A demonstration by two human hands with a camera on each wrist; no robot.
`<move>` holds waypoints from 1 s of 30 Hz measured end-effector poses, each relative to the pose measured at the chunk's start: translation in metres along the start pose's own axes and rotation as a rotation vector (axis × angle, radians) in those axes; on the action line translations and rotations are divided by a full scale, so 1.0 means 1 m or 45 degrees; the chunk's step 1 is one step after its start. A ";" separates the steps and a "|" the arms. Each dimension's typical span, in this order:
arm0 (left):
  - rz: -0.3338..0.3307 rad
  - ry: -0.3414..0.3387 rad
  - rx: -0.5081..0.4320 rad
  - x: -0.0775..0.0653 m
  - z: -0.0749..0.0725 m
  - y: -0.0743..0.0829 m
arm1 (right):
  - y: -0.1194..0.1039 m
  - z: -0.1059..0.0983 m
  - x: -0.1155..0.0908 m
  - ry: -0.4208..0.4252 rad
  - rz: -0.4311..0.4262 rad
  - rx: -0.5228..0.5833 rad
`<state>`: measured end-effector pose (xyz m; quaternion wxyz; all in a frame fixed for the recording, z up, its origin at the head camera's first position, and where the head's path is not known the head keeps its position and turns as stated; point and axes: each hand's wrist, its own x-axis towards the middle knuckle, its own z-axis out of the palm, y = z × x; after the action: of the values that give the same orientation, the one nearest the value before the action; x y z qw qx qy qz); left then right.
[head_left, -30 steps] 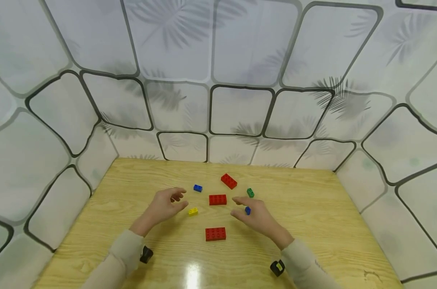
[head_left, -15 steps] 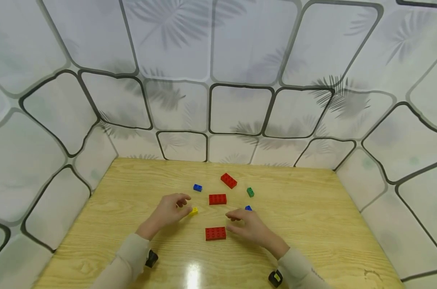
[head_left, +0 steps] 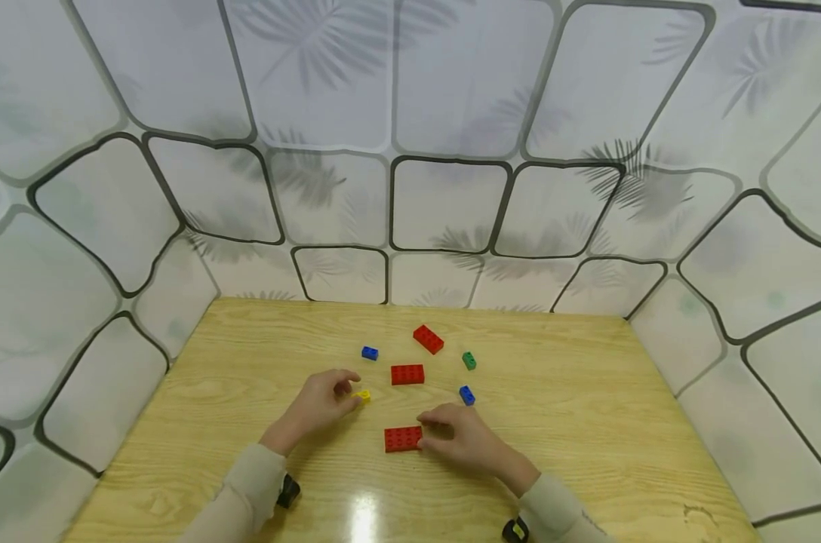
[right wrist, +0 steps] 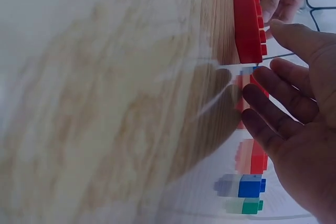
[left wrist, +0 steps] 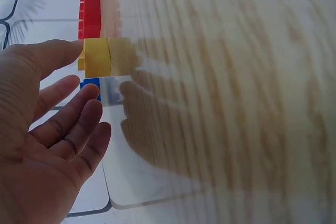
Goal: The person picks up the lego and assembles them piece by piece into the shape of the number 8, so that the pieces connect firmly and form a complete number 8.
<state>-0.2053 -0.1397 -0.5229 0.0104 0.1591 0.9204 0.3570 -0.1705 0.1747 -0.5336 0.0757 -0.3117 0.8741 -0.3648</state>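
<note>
My left hand hovers at the left side of a small yellow toy brick. In the left wrist view its thumb overlaps the near end of that brick, while the other fingers curve loosely with a gap to it. Closest to the person lies a red toy brick with two rows of studs. At its right end is my right hand, thumb and fingers apart around that corner. The right wrist view shows this red brick standing on the table just beyond the thumb tip.
Two more red bricks, one in the middle and one turned askew at the back, lie on the wooden table. Small blue bricks sit left and right, near a green brick. Patterned panels enclose the table.
My right hand has come towards the person and left, from beside the right blue brick to the front red brick. My left hand has moved right and slightly nearer, up to the yellow brick.
</note>
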 end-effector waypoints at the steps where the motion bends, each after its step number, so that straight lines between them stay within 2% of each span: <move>1: 0.000 -0.002 0.000 0.000 0.000 0.000 | 0.000 0.001 0.000 0.000 -0.015 -0.006; 6: 0.006 -0.011 -0.017 0.000 0.002 -0.001 | -0.001 0.001 0.001 -0.013 -0.047 -0.018; 16: 0.023 -0.027 0.007 0.002 0.004 -0.003 | -0.007 0.001 0.003 -0.044 -0.003 -0.019; 27: 0.051 -0.106 0.050 0.004 0.002 -0.003 | -0.002 0.001 0.007 -0.033 0.070 -0.032; 30: 0.032 -0.118 0.052 0.004 0.002 -0.004 | 0.000 0.001 0.008 -0.029 0.074 -0.038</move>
<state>-0.2103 -0.1398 -0.5266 0.0454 0.1872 0.9240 0.3304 -0.1766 0.1689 -0.5331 0.0914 -0.2914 0.8871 -0.3460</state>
